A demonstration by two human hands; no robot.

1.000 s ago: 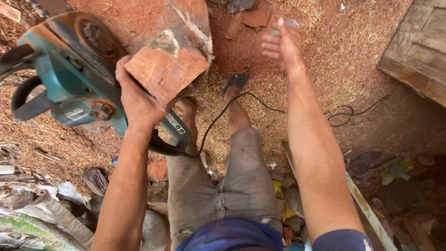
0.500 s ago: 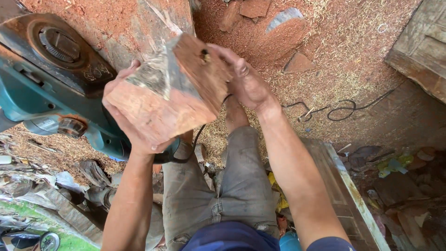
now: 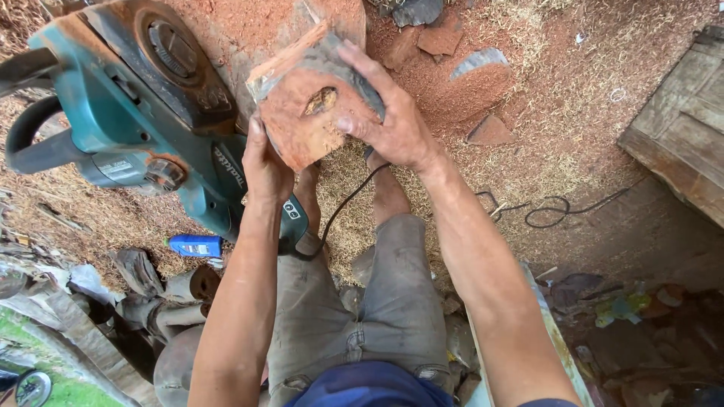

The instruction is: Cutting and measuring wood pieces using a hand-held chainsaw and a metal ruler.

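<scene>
I hold a reddish block of wood (image 3: 302, 128) with a grey bark side and a small hollow in its face, up in front of me. My left hand (image 3: 265, 162) grips its lower left edge. My right hand (image 3: 388, 120) lies spread over its right side, fingers across the top. A teal electric chainsaw (image 3: 143, 128) rests on the log just left of the block, its black cable (image 3: 343, 203) running down between my legs.
Red sawdust and wood chips (image 3: 483, 98) cover the ground ahead. A weathered wooden box (image 3: 679, 128) stands at the right. A loose black wire (image 3: 558, 211) lies on the sawdust. A blue bottle (image 3: 194, 245) and scrap logs (image 3: 166, 301) lie at the lower left.
My right hand came in from the upper right and closed on the block. The block has been turned and lifted, so its hollowed red face now points at me.
</scene>
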